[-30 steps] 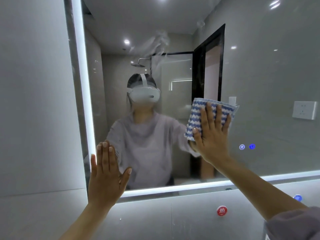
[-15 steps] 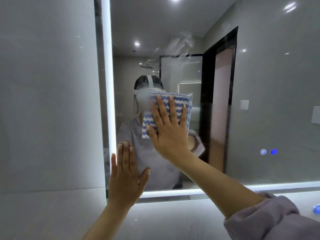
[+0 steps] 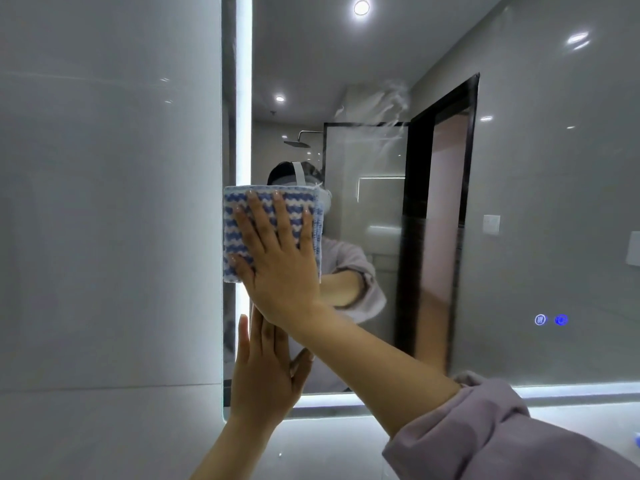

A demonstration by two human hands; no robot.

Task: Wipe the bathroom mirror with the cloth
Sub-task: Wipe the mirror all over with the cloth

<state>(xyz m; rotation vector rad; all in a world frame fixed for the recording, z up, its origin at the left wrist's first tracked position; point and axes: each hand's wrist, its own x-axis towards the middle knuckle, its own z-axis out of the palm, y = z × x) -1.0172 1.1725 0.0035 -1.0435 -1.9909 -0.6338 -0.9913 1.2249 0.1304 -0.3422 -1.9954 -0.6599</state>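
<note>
The bathroom mirror [image 3: 519, 209] fills the wall ahead, with a lit strip along its left and bottom edges. My right hand [image 3: 280, 268] lies flat, fingers spread, on a folded blue-and-white wavy cloth [image 3: 239, 216], pressing it against the glass at the mirror's left edge. My left hand [image 3: 266, 372] rests flat and open on the mirror's lower left corner, just below my right wrist, which covers its fingertips. White streaks smear the glass above [image 3: 388, 102].
Grey tiled wall [image 3: 104, 220] lies left of the mirror and below it. Two blue touch icons [image 3: 550, 319] glow at the mirror's lower right. The reflection shows a person wearing a headset, a shower and a dark door frame.
My right hand has slid the cloth leftwards across the glass to the mirror's left edge. The view has shifted too, so the mirror edge sits further right. My left hand stays planted on the corner.
</note>
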